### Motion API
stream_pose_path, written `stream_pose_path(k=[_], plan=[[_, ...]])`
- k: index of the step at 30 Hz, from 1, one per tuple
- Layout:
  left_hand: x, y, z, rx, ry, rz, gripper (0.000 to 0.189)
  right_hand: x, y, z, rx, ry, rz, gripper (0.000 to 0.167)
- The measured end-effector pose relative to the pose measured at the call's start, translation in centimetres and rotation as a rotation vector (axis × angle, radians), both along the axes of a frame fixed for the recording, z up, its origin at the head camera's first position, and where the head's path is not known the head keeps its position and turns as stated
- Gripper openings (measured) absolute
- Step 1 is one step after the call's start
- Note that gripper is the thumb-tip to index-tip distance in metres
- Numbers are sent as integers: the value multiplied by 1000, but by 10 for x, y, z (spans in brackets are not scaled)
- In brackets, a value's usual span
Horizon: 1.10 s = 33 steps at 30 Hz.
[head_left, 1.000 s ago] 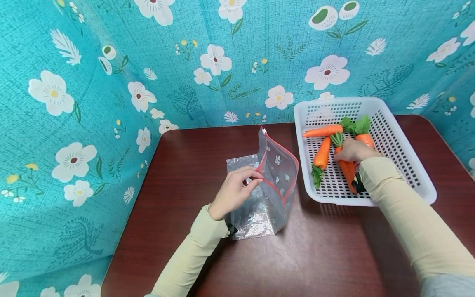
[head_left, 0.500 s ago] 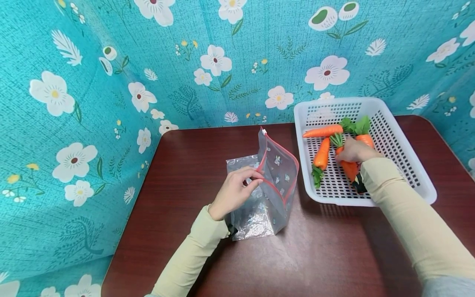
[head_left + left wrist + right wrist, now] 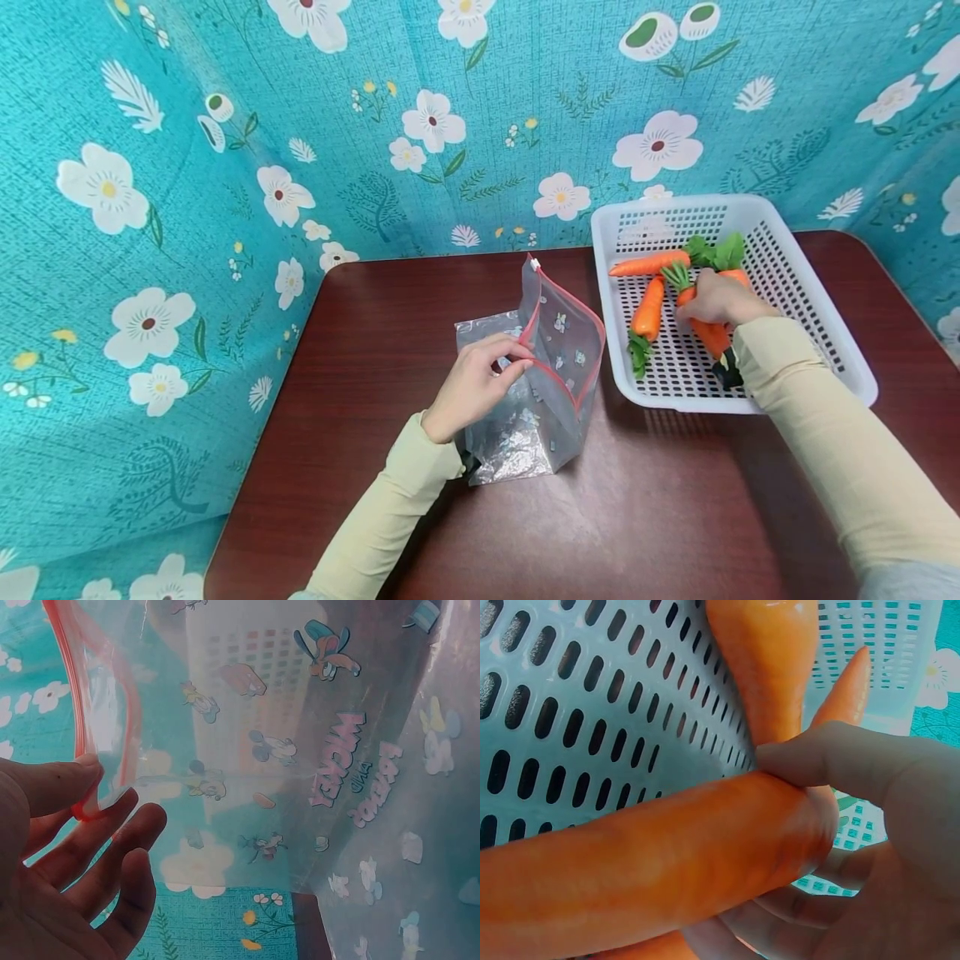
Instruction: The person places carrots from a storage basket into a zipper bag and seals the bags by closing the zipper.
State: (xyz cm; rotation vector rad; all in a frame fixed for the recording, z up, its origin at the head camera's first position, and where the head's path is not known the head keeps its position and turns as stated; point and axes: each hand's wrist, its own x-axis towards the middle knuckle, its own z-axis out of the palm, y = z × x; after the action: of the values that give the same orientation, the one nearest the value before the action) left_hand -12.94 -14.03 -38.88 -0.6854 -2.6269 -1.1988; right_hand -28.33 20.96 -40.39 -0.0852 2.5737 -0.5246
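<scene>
My left hand (image 3: 480, 379) pinches the red zip edge of a clear zip bag (image 3: 567, 337) between thumb and forefinger, its mouth spread apart. Cartoon figures are printed on the film (image 3: 274, 746) in the left wrist view. Inside the basket, my right hand (image 3: 716, 300) grips a carrot (image 3: 708, 335) near its leafy end. The right wrist view has the thumb on top of this carrot (image 3: 652, 859) and the fingers underneath. Left of it lie a second carrot (image 3: 647, 310) and, farther back, a third (image 3: 648, 263). Another carrot's broad green leaves (image 3: 729, 252) show behind the hand.
The white perforated basket (image 3: 817, 321) stands at the back right of the dark wooden table (image 3: 375, 350). Its raised rim surrounds the right hand. A blue flowered cloth (image 3: 450, 192) hangs behind and to the left. The white zip slider (image 3: 535, 264) sits at the bag's far corner.
The gripped carrot has shifted slightly, its leafy end moving left and its lower end now behind the right wrist. The left hand and bag hold still; the head view has drifted a little.
</scene>
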Motion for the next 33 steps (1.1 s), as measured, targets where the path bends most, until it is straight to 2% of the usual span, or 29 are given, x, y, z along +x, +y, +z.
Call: stream_pose_path(k=[2,7,11,20,33], plan=[[0,0,0,3,5,0,11,0,0,2,41,15,5,71],[0,0,2,17,9,2,11,1,2,6,40,43,5,81],[1,-1,2,26,-4,4,10,3,3,8,38,95,-7,75],[0,-2,3,49,-27,6,9,6,1,12,-115,123,-21,70],[-1,-3,2,58,-23,-18,10,9,-4,25,-144,170,-10,68]])
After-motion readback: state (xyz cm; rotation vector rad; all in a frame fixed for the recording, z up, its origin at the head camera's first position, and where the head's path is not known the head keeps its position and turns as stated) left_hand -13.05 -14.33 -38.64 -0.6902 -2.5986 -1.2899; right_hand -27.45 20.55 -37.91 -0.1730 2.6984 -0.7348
